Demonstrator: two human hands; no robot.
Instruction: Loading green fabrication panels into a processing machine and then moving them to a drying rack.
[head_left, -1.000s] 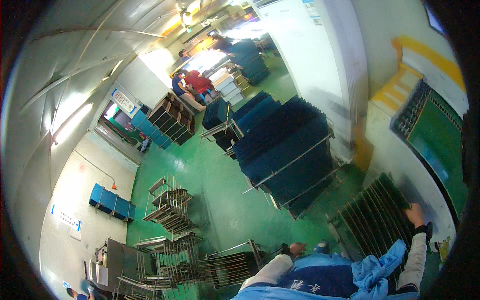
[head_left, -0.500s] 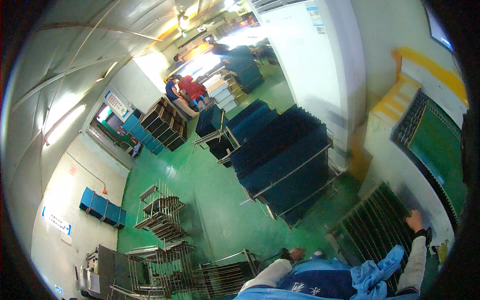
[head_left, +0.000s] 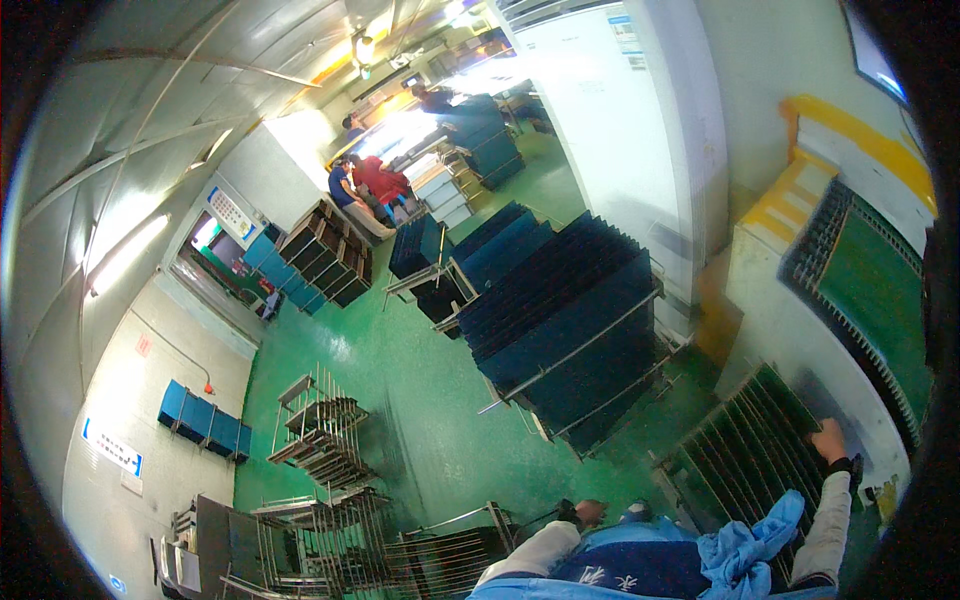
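Note:
My right hand (head_left: 828, 440), with a dark band at the wrist, is closed at the upper right edge of a slotted rack (head_left: 745, 435) with thin parallel bars. The rack stands low beside the white machine. My left hand (head_left: 590, 512) is small and dim in front of my blue clothing, close to another wire rack (head_left: 450, 545). Its fingers are too unclear to make out, and so is anything in them.
A large rack of upright dark blue panels (head_left: 570, 350) stands ahead on the green floor (head_left: 420, 420). Bare metal racks (head_left: 325, 430) are at left. The white machine (head_left: 780, 300) with a green conveyor bed (head_left: 880, 290) flanks my right. Several people work far off.
The view has shifted very slightly. Both hands stay nearly where they were, the right one still at the rack's edge.

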